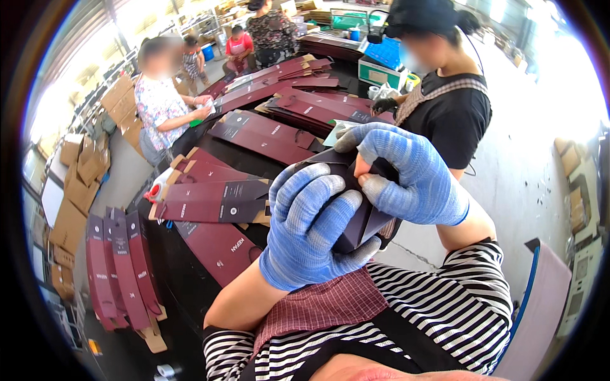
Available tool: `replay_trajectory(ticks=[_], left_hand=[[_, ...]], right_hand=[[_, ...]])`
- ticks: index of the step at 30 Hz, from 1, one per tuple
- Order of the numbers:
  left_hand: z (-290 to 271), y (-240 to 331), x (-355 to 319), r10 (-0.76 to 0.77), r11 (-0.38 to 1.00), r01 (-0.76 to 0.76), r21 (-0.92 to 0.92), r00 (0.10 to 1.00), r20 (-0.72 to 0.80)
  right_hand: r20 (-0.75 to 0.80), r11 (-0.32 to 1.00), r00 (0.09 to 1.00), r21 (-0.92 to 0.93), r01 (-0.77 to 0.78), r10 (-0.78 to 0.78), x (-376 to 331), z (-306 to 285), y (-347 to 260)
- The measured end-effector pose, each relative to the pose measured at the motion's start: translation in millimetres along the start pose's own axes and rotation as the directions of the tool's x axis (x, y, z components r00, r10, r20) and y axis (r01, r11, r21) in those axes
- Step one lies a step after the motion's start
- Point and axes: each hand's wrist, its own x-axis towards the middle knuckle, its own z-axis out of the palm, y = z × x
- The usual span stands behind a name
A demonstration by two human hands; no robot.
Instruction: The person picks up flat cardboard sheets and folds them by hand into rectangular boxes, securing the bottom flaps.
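Note:
In front of my chest I hold a dark cardboard box, its end with folded flaps turned up towards me. My left hand, in a blue knit glove with greyish fingertips, wraps around the box's left side, thumb along its near edge. My right hand, gloved alike, grips the far right side. Its thumb and a bare fingertip come together at a flap. The rest of the box is mostly hidden under my hands. Just left of them, a maroon flat carton with a dark end lies on the black table.
Several maroon carton stacks cover the table, with more cartons at the left. A person in black stands close at the right; another in a floral top works across the table. A green-and-white box stands at the back.

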Motion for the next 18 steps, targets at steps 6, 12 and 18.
replay_trajectory(ticks=[6,12,18], left_hand=[[7.5,8.0,0.9,0.042,0.999,-0.042,-0.020,0.999,-0.001],[14.2,17.3,2.1,0.070,0.997,-0.070,0.020,0.997,-0.011],[16.9,26.5,-4.8,0.021,1.000,-0.021,-0.018,1.000,0.003]], right_hand=[[-0.046,0.995,0.997,-0.078,-0.068,0.064,-13.7,-4.9,-4.8],[-0.058,0.998,0.998,-0.056,-0.004,0.000,-21.7,-6.9,-4.7],[-0.030,0.992,0.999,-0.127,-0.021,0.017,-26.4,-8.8,-10.7]])
